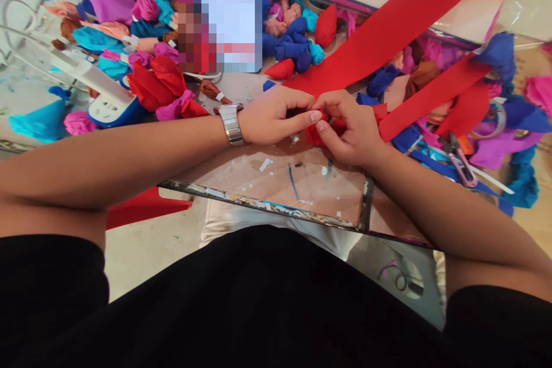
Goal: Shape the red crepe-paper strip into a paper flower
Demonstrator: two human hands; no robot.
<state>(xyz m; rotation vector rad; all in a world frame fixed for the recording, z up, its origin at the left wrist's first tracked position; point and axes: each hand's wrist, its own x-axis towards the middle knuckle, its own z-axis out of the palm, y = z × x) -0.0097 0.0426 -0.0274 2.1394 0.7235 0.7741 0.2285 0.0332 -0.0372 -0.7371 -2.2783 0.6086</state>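
A long red paper strip [366, 37] runs from the upper right down to my two hands, over the near part of the table. My left hand [276, 115], with a metal watch at its wrist, pinches the strip's lower end between thumb and forefinger. Against it, my right hand [349, 126] grips the same end, its thumb and curled fingers closed on the red paper. The fingertips of both hands meet there, and the gathered part between them is mostly hidden. Beside my right wrist lies another red strip [435, 95].
Rolled and twisted paper pieces in several colours lie left and behind, among them a red bundle [161, 83]. A white power strip [107, 95] stands at left. Small thread snips [461, 164] lie at right. The table's raised front edge [259, 204] is close to my body.
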